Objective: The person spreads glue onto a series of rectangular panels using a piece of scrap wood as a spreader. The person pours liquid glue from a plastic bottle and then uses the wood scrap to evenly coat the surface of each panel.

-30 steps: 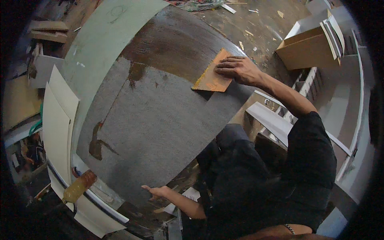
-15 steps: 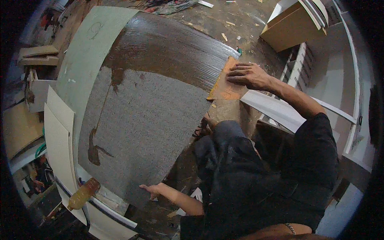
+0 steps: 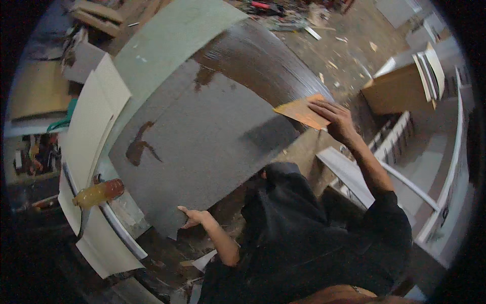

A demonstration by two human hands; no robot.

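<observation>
My right hand [image 3: 336,119] grips a flat orange spreader [image 3: 302,111] with a toothed yellow edge. The spreader is over the right edge of a large sheet, where the brown wet coating [image 3: 253,55] meets the grey, speckled part [image 3: 202,137]. A dark shadow lies on the grey part below the spreader. At the sheet's near corner, my left hand [image 3: 192,218] holds the edge, thumb on top; its other fingers are partly hidden. Brown smears [image 3: 139,149] mark the grey surface on the left. A pale green panel [image 3: 152,61] lies along the sheet's far left side.
A plastic bottle [image 3: 98,193] of yellowish liquid lies at the left, beside leaning cream boards [image 3: 93,111]. To the right stand a brown box-like panel piece [image 3: 397,91] and white cabinet frames [image 3: 349,172]. Scraps litter the floor [image 3: 349,55] beyond the sheet.
The view has turned and shifted. The spreader has tilted and moved nearer the grey part, and a shadow now shows beneath it. My left hand stays at the near corner.
</observation>
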